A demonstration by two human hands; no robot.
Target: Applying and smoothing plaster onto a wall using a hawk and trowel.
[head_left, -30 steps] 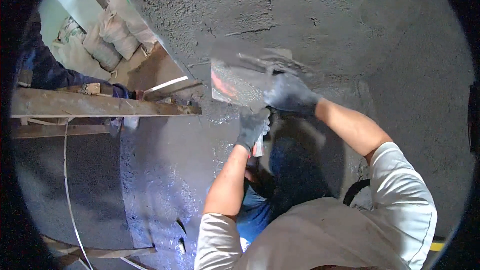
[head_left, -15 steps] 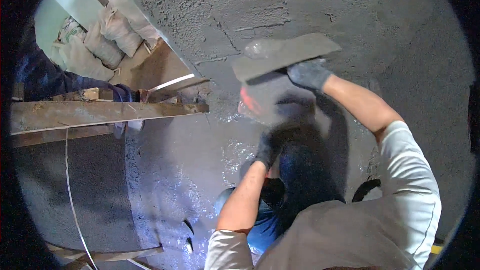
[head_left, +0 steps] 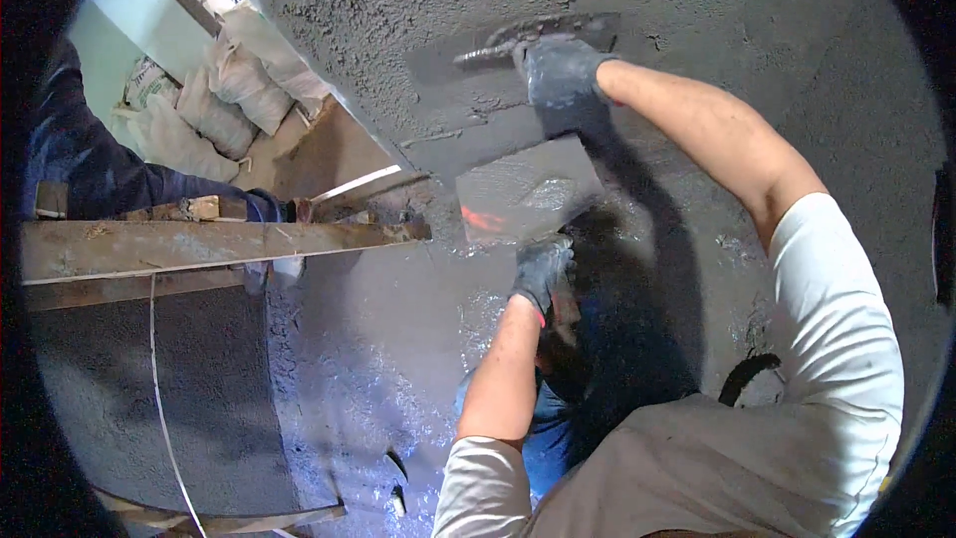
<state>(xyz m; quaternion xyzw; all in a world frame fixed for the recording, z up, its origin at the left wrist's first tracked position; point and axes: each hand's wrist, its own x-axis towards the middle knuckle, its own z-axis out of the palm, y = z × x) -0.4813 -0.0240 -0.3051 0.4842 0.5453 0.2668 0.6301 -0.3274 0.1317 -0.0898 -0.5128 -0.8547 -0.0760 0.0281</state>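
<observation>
My gloved left hand (head_left: pixel 544 271) is closed around the underside grip of a plasterer's hawk (head_left: pixel 488 184). A small wet heap of mortar (head_left: pixel 550 194) lies on its flat plate. Farther up, my gloved right hand (head_left: pixel 563 72) grips a long plastering trowel (head_left: pixel 597 32). The blade lies against the grey mortar surface (head_left: pixel 687 50), beside rough, ridged patches. Fingers wrapped round the trowel handle hide most of it. Between hawk and trowel there is a gap of fresh mortar.
A wooden beam (head_left: pixel 219 247) juts in from the left, with another person's dark sleeve (head_left: pixel 100 159) behind it. Several filled sacks (head_left: pixel 239 90) stand in the opening at upper left. A thin pale strip (head_left: pixel 159 389) hangs below the beam.
My right hand has moved the trowel up and left, off from above the hawk and onto the mortar surface. The hawk has come into clearer view, with less mortar smear.
</observation>
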